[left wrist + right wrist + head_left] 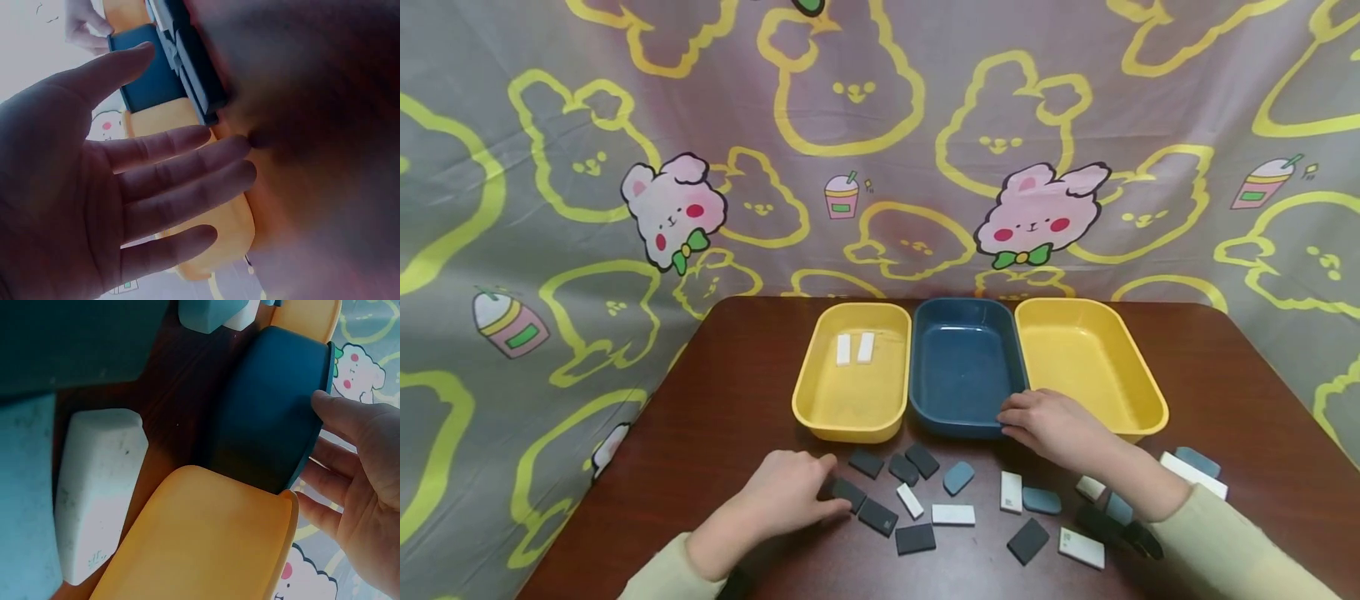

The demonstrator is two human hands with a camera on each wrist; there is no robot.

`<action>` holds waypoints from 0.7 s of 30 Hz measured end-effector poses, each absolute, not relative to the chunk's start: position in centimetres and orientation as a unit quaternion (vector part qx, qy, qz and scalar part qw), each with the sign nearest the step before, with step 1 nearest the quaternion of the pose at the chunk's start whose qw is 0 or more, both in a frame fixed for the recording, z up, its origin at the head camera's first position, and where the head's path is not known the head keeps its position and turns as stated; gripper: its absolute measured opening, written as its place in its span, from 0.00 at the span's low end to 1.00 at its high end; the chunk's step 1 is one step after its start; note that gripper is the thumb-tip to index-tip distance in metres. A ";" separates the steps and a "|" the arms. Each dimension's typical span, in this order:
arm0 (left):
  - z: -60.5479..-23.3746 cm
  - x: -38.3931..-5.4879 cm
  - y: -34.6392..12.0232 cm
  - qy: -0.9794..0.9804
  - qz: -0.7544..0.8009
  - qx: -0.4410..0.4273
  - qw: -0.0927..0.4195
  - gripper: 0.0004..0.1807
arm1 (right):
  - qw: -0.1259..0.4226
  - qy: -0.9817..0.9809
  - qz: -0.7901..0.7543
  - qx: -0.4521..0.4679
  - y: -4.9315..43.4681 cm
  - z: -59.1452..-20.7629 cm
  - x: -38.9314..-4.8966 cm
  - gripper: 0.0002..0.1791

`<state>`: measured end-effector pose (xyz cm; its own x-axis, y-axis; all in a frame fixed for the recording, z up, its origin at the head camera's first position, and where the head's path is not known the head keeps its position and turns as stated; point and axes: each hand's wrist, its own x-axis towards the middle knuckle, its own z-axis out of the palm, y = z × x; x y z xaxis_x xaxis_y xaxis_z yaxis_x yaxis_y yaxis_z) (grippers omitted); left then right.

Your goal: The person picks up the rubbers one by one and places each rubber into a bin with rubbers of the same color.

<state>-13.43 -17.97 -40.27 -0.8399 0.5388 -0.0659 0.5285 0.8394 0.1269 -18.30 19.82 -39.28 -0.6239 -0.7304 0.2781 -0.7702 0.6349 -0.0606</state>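
Observation:
In the head view my left hand (786,496) is low over the table, its thumb and index finger spread beside a black block (850,494). The left wrist view shows its fingers extended and the palm holding nothing. My right hand (1056,425) grips the near right corner of the blue tray (964,429). From the right wrist, the thumb lies at the rim while the other fingers pass behind the wall, their tips hidden. Around the left hand lie more black blocks (877,517), a narrow white block (910,501) and a blue-grey rounded block (958,477).
Yellow trays flank the blue one: the left yellow tray (850,421) holds two white pieces (854,348), the right yellow tray (1138,392) touches the blue side. Several white, black and blue-grey blocks (1081,547) lie under the right forearm. A patterned cloth (917,108) hangs behind the table.

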 end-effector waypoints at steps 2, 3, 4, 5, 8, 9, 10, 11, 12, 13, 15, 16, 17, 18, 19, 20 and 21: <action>-40.5 -13.5 -17.8 0.957 0.044 0.285 0.041 0.24 | 0.115 -0.896 0.088 0.419 19.8 -39.4 -18.3 0.11; -40.6 -13.5 -17.7 0.956 0.042 0.289 0.037 0.24 | 0.116 -0.896 0.088 0.420 19.8 -39.5 -18.4 0.11; -40.7 -13.5 -17.6 0.955 0.041 0.292 0.035 0.25 | 0.117 -0.896 0.088 0.419 19.8 -39.5 -18.4 0.11; -40.7 -13.5 -17.5 0.954 0.038 0.296 0.031 0.25 | 0.117 -0.896 0.089 0.418 19.8 -39.5 -18.4 0.11; -40.8 -13.7 -17.3 0.952 0.031 0.303 0.033 0.25 | 0.118 -0.898 0.093 0.415 19.9 -39.7 -18.5 0.12; -40.8 -13.7 -17.2 0.952 0.027 0.304 0.036 0.25 | 0.118 -0.898 0.094 0.414 19.9 -39.7 -18.5 0.12; -40.8 -13.7 -17.2 0.951 0.022 0.306 0.035 0.25 | 0.117 -0.898 0.094 0.413 19.8 -39.7 -18.5 0.11; -40.8 -13.8 -17.1 0.951 0.017 0.307 0.035 0.24 | 0.115 -0.899 0.096 0.412 19.8 -39.7 -18.5 0.11; -40.8 -13.8 -17.0 0.951 0.014 0.308 0.036 0.24 | 0.114 -0.899 0.096 0.412 19.8 -39.6 -18.5 0.11; -40.8 -13.8 -16.9 0.950 0.012 0.309 0.035 0.24 | 0.111 -0.900 0.097 0.411 19.8 -39.6 -18.4 0.10; -40.9 -13.8 -16.8 0.950 0.006 0.311 0.029 0.24 | 0.109 -0.901 0.098 0.408 19.8 -39.5 -18.4 0.10; -41.0 -13.8 -16.7 0.949 0.003 0.313 0.024 0.24 | 0.108 -0.902 0.098 0.407 19.8 -39.5 -18.3 0.09; -41.0 -13.9 -16.7 0.949 0.000 0.314 0.019 0.24 | 0.107 -0.902 0.099 0.406 19.8 -39.5 -18.3 0.10; -41.1 -13.9 -16.6 0.949 -0.002 0.315 0.015 0.24 | 0.106 -0.903 0.100 0.405 19.8 -39.4 -18.3 0.10; -41.1 -13.9 -16.6 0.949 -0.004 0.316 0.011 0.25 | 0.106 -0.903 0.100 0.404 19.8 -39.4 -18.3 0.10; -41.2 -13.9 -16.6 0.948 -0.007 0.318 0.005 0.25 | 0.106 -0.903 0.101 0.403 19.8 -39.4 -18.3 0.10; -41.2 -13.9 -16.5 0.948 -0.009 0.319 0.001 0.25 | 0.106 -0.903 0.102 0.403 19.8 -39.4 -18.3 0.10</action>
